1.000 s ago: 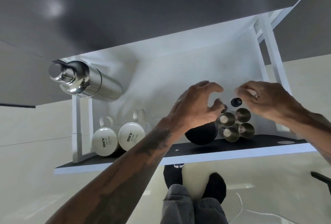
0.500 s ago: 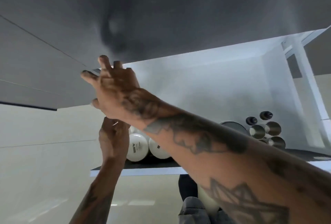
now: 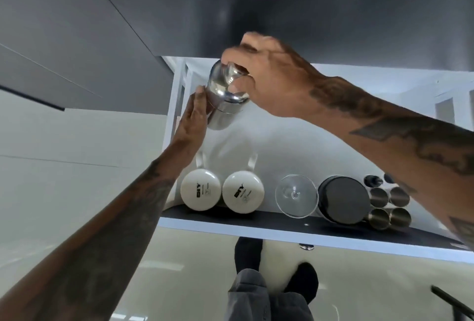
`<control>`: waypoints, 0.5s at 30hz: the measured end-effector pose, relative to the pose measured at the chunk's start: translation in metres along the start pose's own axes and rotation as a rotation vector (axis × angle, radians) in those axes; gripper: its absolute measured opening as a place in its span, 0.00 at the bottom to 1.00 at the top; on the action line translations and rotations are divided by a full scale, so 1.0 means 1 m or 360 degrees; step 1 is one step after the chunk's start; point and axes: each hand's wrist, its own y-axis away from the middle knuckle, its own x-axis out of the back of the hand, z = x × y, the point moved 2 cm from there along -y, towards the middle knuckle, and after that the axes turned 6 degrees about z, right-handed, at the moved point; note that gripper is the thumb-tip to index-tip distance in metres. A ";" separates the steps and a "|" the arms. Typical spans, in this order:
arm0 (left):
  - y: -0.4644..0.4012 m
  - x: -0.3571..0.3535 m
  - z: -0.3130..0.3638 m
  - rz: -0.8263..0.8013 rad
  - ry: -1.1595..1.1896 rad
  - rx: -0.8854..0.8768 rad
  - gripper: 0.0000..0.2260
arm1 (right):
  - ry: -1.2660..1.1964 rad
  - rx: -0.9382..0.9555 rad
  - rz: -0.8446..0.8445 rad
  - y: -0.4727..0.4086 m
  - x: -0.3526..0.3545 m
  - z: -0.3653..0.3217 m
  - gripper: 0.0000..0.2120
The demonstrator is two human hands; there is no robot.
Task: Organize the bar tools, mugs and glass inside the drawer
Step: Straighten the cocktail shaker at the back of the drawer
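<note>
One shaker [image 3: 220, 111], right hand [image 3: 269, 82] gripping its top

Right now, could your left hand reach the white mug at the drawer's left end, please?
Probably yes: the left hand only rests flat against the cocktail shaker, and that white mug sits uncovered just beside its wrist.

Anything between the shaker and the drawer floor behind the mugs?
Nothing visible. Right hand grips the shiny steel cocktail shaker at the back-left corner; white drawer floor between it and two white mugs is bare.
</note>
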 end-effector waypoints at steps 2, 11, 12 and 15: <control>-0.004 -0.001 0.000 -0.0015 -0.0031 -0.0031 0.13 | -0.0013 -0.0092 0.0058 0.007 -0.005 0.007 0.15; -0.016 0.004 -0.021 -0.0304 -0.0744 -0.0420 0.19 | -0.0808 -0.1127 0.0101 0.093 -0.061 0.079 0.17; -0.017 0.003 -0.023 -0.0314 -0.0765 -0.0386 0.19 | -0.0884 -0.1178 0.0083 0.098 -0.067 0.083 0.17; -0.017 0.000 -0.033 -0.0215 -0.1196 -0.0307 0.19 | -0.1034 -0.1310 0.0021 0.113 -0.086 0.092 0.17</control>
